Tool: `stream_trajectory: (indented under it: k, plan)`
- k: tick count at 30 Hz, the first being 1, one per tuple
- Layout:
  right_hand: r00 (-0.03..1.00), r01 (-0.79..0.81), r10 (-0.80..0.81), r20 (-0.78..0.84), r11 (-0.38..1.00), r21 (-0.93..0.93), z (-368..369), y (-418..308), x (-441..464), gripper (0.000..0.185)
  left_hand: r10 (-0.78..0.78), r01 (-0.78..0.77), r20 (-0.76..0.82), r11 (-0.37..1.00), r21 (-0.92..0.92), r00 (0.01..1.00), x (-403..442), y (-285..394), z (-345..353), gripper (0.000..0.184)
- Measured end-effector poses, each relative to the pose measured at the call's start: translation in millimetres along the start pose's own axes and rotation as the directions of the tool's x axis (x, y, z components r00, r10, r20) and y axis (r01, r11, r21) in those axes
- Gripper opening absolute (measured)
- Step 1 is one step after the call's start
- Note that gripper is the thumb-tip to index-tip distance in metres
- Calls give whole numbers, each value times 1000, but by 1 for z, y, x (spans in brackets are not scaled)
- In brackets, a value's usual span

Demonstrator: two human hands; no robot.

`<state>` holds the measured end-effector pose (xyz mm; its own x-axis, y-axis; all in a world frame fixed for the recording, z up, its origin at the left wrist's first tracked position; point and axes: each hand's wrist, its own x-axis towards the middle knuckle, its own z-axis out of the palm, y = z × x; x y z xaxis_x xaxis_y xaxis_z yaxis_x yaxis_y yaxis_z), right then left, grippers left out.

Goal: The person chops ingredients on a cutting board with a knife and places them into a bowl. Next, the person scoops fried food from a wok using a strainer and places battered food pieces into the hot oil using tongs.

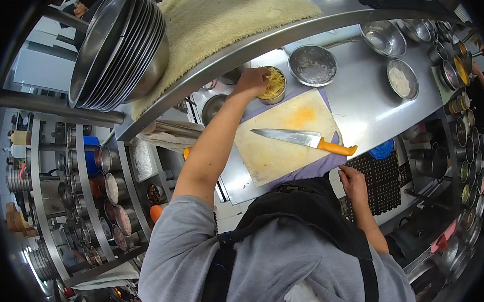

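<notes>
My left hand (253, 81) is at the left rim of a round metal container (274, 99) holding thin yellow strips (274, 85). Its fingers look closed on the rim, though their tips are partly hidden. A large knife (302, 139) with an orange handle lies on a pale cutting board (278, 163), its blade pointing left. An orange stain marks the board's upper part. Beneath the board is a purple cloth (315, 167). My right hand (354, 182) hangs beside the counter edge, just below the knife handle, loosely bent, with nothing visible in it.
A metal bowl with whitish residue (313, 65) stands behind the board. Further right is a bowl of white contents (402, 80). An overhead shelf (236, 48) carries stacked metal bowls (119, 53) and a yellowish towel (219, 21). Racks of containers (85, 186) stand left.
</notes>
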<state>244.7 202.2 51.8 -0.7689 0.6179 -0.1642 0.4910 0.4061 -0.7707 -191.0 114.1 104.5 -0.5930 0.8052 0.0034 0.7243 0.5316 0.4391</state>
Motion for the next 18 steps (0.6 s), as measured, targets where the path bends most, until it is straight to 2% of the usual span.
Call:
stream_trajectory:
  k: [3, 5, 6, 10, 12, 13, 15, 16, 17, 18]
  plan:
    - [1000, 6, -6, -2, 1000, 8, -2, -4, 6, 19, 79, -76, -41, 994, 83, 996, -2, 8, 15, 20]
    - [999, 38, -38, -21, 999, 14, -3, -1, 9, 19, 53, -94, 180, 969, 229, 982, -3, 8, 24, 20]
    - [997, 69, -69, -36, 997, 16, -5, -2, 11, 19, 59, -104, 193, 967, 231, 979, -6, 12, 20, 20]
    - [989, 108, -105, -106, 994, 17, -11, -7, 18, 17, 100, -114, 109, 984, 134, 989, -6, 18, -9, 21]
    - [978, 149, -160, -133, 985, -88, -13, -9, 26, 18, 21, -22, 4, 995, 93, 1000, 7, 12, -23, 20]
    - [977, 152, -162, -135, 985, -88, -12, -11, 31, 18, 23, -23, 0, 995, 95, 1000, 15, -1, -18, 20]
    - [902, 365, -411, -136, 891, -271, -9, -16, 47, 22, 240, -209, -232, 966, 153, 942, 27, -31, 2, 18]
    - [893, 395, -440, -94, 868, -301, -5, -17, 55, 29, 244, -212, -239, 966, 151, 940, 27, -36, 6, 18]
    - [890, 397, -445, -99, 864, -309, -3, -15, 62, 29, 312, -275, -164, 937, 217, 936, 28, -39, 10, 17]
    - [890, 431, -457, 6, 834, -344, 0, -12, 69, 30, 376, -341, -82, 898, 279, 923, 30, -41, 11, 16]
